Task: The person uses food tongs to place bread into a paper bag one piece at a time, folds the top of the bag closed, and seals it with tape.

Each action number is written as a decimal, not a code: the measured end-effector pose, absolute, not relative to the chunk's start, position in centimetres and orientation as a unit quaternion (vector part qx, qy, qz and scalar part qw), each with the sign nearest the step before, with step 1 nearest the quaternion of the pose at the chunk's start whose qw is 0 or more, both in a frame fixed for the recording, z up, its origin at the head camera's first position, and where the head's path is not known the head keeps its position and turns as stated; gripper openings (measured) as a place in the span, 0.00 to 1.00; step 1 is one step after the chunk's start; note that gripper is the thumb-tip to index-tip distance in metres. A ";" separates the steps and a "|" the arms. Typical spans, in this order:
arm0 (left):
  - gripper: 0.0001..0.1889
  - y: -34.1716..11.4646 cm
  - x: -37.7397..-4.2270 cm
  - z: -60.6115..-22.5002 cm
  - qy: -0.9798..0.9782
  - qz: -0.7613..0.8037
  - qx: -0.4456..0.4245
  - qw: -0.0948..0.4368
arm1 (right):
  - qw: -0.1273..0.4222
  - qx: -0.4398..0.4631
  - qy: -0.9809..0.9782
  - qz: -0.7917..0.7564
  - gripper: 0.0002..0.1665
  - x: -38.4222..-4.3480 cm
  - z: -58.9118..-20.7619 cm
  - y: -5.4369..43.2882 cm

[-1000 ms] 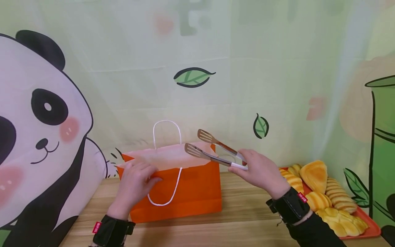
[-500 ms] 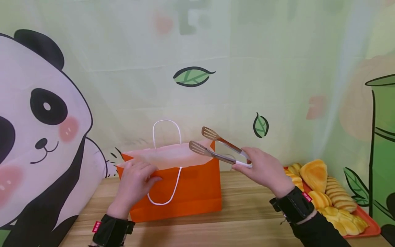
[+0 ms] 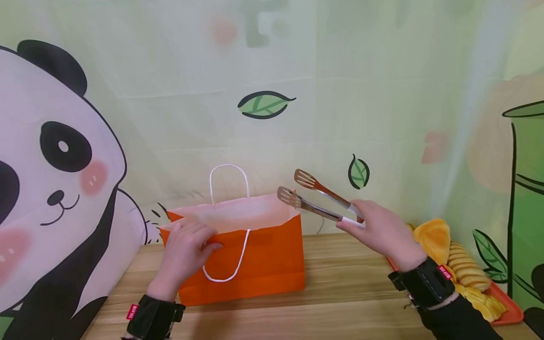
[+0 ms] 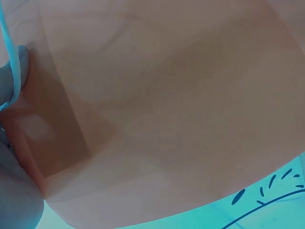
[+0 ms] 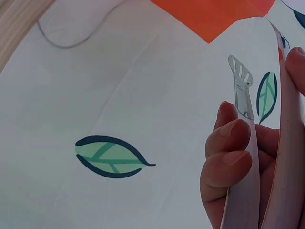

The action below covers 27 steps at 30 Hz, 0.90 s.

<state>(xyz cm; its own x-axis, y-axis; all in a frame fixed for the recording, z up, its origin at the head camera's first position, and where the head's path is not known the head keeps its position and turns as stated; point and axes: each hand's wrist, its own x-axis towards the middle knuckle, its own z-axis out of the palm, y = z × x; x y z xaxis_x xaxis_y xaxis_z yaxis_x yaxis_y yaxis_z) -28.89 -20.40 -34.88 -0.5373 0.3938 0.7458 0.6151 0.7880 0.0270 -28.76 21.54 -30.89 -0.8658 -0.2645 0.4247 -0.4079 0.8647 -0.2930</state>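
Note:
An orange paper bag (image 3: 263, 259) with white cord handles and a pale inside stands upright on the table, its mouth spread. At the near left of its rim, my left hand (image 3: 187, 255) pinches the paper edge; the left wrist view looks into the bag's inner wall (image 4: 181, 105), with fingers (image 4: 19, 71) at the rim. My right hand (image 3: 384, 231) grips metal serving tongs (image 3: 318, 203) with slotted heads. The tongs' arms are apart with nothing between the heads, which overlap the bag's right end in the head view. In the right wrist view, fingers (image 5: 231, 148) curl round one tong arm.
On the right, a red tray (image 3: 512, 307) holds several breads (image 3: 431, 236), partly hidden behind the right forearm. A wooden table (image 3: 340, 293) lies under everything. Behind it hangs a cloth backdrop (image 3: 323, 94) printed with a panda and leaves.
My right hand has moved to the right with the tongs, away from the bag's mouth and closer to the breads. The left hand and the bag have stayed in place.

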 end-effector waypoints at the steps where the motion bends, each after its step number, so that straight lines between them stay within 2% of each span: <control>1: 0.14 -20.4 -28.9 -34.9 -0.866 -0.146 -0.290 0.380 | 0.188 0.176 -0.947 0.190 0.31 -28.7 -30.8 21.8; 9: 0.14 -20.3 -28.7 -34.8 -0.868 -0.147 -0.287 0.376 | 0.182 0.175 -0.948 0.191 0.38 -28.3 -30.3 23.2; 15: 0.14 -20.3 -28.7 -34.9 -0.868 -0.147 -0.288 0.377 | 0.176 0.169 -0.951 0.188 0.34 -28.4 -30.4 24.6; 27: 0.14 -20.4 -28.7 -34.9 -0.866 -0.146 -0.291 0.381 | 0.166 0.151 -0.960 0.167 0.34 -27.9 -30.4 27.4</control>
